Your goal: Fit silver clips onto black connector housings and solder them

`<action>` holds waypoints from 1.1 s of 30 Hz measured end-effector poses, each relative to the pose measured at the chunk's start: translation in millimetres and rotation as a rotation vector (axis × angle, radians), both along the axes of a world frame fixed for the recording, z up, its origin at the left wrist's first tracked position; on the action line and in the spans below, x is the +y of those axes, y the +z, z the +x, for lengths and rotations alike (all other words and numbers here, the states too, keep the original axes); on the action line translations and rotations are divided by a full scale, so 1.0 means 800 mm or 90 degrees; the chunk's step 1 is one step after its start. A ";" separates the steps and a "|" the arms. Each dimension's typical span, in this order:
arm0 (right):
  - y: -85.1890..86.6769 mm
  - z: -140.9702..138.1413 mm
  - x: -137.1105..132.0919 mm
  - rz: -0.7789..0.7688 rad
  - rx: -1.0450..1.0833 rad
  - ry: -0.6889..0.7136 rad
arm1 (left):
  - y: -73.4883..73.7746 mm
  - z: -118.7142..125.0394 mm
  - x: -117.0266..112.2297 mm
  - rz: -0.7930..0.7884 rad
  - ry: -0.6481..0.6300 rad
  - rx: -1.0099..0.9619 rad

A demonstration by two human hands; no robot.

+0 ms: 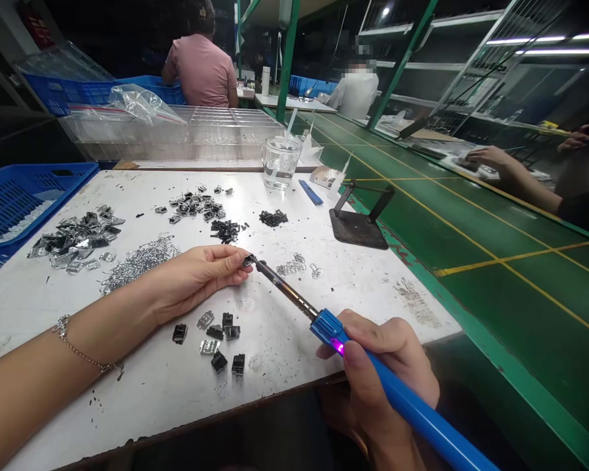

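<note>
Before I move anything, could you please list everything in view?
soldering iron: one, blue, foreground
held part: one, dark, centre
metal heaps: two, silver, left, back
wire pieces: many, silver, middle
bits: many, black, middle
blocks: about six, black, front
plates: two, silver, front
stand: one, black, right
mug: one, clear, back
strip: one, blue, back right
tray: one, clear, rear
baskets: several, blue, left, rear
worktable: one, white, centre
green surface: one, green, right
people: three, mixed clothing, background
bracelet: one, metallic, left
left hand: one, bare, holding part
right hand: one, bare, holding iron
</note>
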State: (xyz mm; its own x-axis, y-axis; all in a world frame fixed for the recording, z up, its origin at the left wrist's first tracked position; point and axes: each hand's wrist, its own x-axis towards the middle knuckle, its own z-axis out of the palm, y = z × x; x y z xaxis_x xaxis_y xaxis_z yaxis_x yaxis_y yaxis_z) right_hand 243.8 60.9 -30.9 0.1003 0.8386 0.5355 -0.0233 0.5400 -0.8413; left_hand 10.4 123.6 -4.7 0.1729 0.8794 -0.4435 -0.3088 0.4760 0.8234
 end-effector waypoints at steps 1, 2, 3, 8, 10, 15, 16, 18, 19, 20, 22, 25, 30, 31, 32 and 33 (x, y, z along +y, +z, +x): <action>0.000 0.000 0.000 0.001 0.000 -0.002 | 0.000 0.000 0.000 0.005 -0.001 0.000; 0.000 0.000 0.000 0.003 -0.004 -0.003 | -0.001 0.000 0.000 0.009 -0.002 -0.001; 0.000 0.000 0.000 0.003 -0.011 -0.004 | -0.001 0.000 0.001 0.012 -0.003 -0.001; 0.001 -0.001 0.000 0.000 -0.039 -0.032 | 0.000 0.003 0.000 0.012 0.000 0.016; 0.001 -0.002 0.000 0.007 -0.045 -0.038 | 0.001 0.005 -0.001 0.017 0.001 0.030; -0.001 -0.007 -0.001 0.015 -0.012 -0.072 | 0.004 0.008 -0.002 0.015 0.009 0.035; -0.002 -0.007 -0.001 0.018 -0.001 -0.073 | 0.004 0.008 -0.003 0.015 0.009 0.035; -0.003 -0.007 -0.002 0.021 0.022 -0.066 | 0.004 0.007 -0.003 0.013 0.006 0.040; -0.003 -0.007 -0.001 0.021 0.029 -0.062 | 0.004 0.007 -0.003 0.012 0.004 0.043; -0.002 -0.007 -0.001 0.019 0.033 -0.058 | 0.004 0.006 -0.003 0.012 0.001 0.045; -0.001 -0.007 -0.001 0.018 0.032 -0.058 | 0.004 0.006 -0.002 0.015 -0.002 0.045; 0.000 -0.007 0.000 0.016 0.022 -0.054 | 0.004 0.007 -0.001 0.019 -0.001 0.049; -0.003 0.001 0.000 0.047 0.012 -0.030 | 0.008 0.010 -0.002 -0.003 0.029 0.051; -0.005 0.004 0.000 0.059 0.008 -0.016 | 0.009 0.011 -0.002 -0.010 0.040 0.046; -0.007 0.006 0.000 0.068 0.003 -0.003 | 0.010 0.011 -0.002 -0.017 0.050 0.041; -0.008 0.009 -0.001 0.075 -0.001 0.007 | 0.011 0.011 -0.001 -0.022 0.058 0.037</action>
